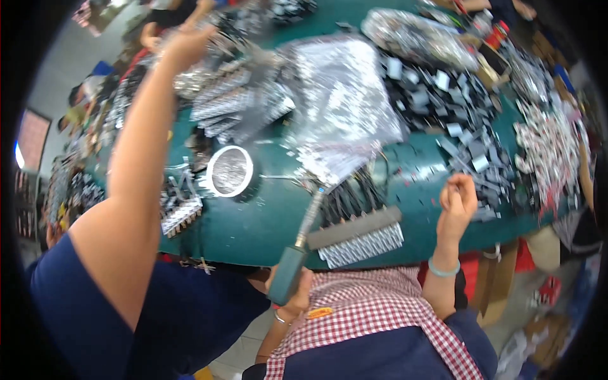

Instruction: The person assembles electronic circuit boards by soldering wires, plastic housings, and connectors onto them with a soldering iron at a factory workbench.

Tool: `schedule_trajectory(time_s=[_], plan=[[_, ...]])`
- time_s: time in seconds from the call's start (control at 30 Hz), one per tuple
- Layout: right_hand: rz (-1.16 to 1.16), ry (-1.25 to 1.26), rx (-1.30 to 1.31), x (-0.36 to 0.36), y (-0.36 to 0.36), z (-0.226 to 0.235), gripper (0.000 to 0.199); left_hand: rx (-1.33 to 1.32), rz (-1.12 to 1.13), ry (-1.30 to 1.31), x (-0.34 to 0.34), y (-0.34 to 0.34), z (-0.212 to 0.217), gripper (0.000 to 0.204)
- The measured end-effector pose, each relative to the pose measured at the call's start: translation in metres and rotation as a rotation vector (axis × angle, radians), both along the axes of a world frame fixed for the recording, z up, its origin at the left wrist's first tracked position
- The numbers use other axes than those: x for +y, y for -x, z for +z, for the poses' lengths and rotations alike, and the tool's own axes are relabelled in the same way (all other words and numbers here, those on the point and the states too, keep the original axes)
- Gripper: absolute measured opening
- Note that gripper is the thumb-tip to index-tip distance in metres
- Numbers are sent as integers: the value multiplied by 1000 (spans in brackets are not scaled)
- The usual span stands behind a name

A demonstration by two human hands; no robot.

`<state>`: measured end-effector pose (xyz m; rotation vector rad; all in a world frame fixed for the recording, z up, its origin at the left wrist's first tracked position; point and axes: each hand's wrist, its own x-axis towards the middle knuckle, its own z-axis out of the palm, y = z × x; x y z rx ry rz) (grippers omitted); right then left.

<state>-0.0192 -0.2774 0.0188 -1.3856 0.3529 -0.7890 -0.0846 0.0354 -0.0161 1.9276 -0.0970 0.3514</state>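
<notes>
In my left hand [304,288], low in the middle, is a tool [288,275] with a green blocky handle and a thin metal shaft. The shaft slants up toward a bundle of pale strips [335,161]. Just right of it lies a row of silver metal parts [361,246] with a grey bar [354,227] along its top and black wires [348,196] behind. My right hand [457,199] is raised over the table's right part, its fingers curled together. Anything inside them is too small to make out. Grey rectangular pieces [491,183] lie beside it.
A co-worker's bare arm [142,145] reaches across the left side. A round white tub [230,171] stands left of centre. Behind are a clear plastic bag [342,88], a heap of black and grey pieces [437,95] and, far right, a pile of pale wires [548,152].
</notes>
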Motion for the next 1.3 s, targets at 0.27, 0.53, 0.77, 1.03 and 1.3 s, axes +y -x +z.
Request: schedule_trajectory(time_s=[0.27,0.53,0.77,1.03,1.3], plan=[[100,18,101,-1,33,-20,17,-22,-229,150,-3,-3,6,39],[205,188,294,23,59,-43,13,71,-260,205,-7,18,-5,38],[232,524,241,33,35,-34,28,24,-306,106,4,19,-14,40],[393,543,264,38,37,-48,44,75,-245,230,-4,18,-8,39],[583,214,214,32,33,-72,43,78,-209,194,-4,21,-10,40]])
